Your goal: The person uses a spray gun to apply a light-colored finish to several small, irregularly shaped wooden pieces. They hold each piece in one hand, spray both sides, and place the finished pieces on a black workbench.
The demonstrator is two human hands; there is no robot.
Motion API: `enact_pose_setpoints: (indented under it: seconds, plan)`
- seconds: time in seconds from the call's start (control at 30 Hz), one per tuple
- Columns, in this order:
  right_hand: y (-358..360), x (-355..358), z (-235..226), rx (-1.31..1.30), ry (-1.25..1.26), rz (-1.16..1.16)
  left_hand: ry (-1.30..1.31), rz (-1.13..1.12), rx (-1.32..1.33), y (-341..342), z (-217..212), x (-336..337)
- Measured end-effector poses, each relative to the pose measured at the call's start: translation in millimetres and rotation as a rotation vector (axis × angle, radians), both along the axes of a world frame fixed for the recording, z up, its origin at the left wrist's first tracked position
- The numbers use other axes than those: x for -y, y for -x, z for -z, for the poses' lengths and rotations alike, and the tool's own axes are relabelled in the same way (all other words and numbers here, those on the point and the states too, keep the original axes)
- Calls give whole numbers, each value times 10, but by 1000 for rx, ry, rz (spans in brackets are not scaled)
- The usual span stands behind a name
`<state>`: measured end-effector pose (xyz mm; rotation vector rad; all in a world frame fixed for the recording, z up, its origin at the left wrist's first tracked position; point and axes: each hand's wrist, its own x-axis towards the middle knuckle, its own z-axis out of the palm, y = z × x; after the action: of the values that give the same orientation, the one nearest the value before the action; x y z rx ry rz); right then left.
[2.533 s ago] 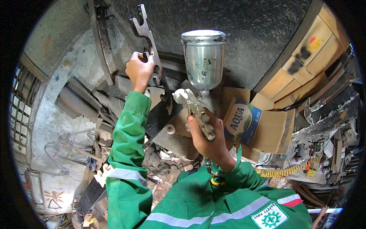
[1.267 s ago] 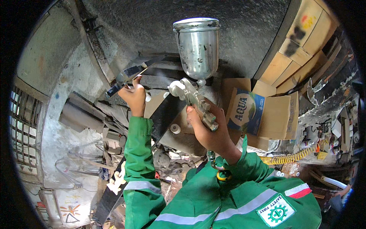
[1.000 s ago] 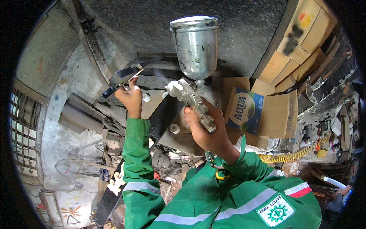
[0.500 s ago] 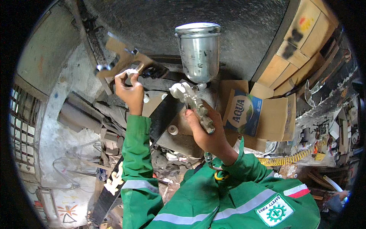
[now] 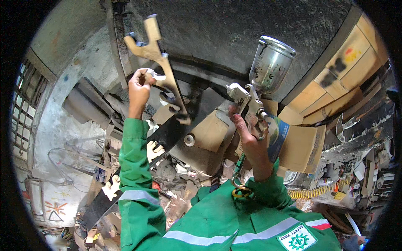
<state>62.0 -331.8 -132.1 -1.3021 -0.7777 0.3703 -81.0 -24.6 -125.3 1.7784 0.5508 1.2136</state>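
My left hand (image 5: 139, 93), raised at left centre, is closed in a pinch on a pale curved prong of a flat wooden cutout (image 5: 167, 69). The cutout stands nearly upright, with several rounded prongs and dark edges; it is slightly blurred. My right hand (image 5: 253, 148) is wrapped round the handle of a metal spray gun (image 5: 251, 106). A shiny metal cup with a lid (image 5: 271, 67) sits on top of the gun, tilted to the right. From the handle's lower end a green hose (image 5: 239, 164) runs down. The gun's nozzle is apart from the cutout.
Below my left arm a long dark board (image 5: 167, 133) carries pale pronged wooden pieces (image 5: 154, 150). A small white roll (image 5: 189, 139) lies on cardboard in the middle. Opened cardboard boxes (image 5: 299, 146) stand at right, near a yellow coiled hose (image 5: 314, 193). A dark wall rises behind.
The wooden cutout has swung from a slanted position to nearly upright in my left hand. The spray gun has moved right and its cup now tilts. The view has shifted.
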Motion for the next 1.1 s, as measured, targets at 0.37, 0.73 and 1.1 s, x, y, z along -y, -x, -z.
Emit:
enact_pose_setpoints:
  seconds: [0.37, 0.73, 1.1]
  plan:
    - [-90, -459, -226, 214, -160, 11, 67, 305, -191, -311, -146, 942]
    - [-171, -406, -139, 254, -113, 38, 95, 435, -96, -318, -115, 1178]
    - [-210, -240, -187, -151, -228, -309, -241, 836, 47, -647, -1085, 730]
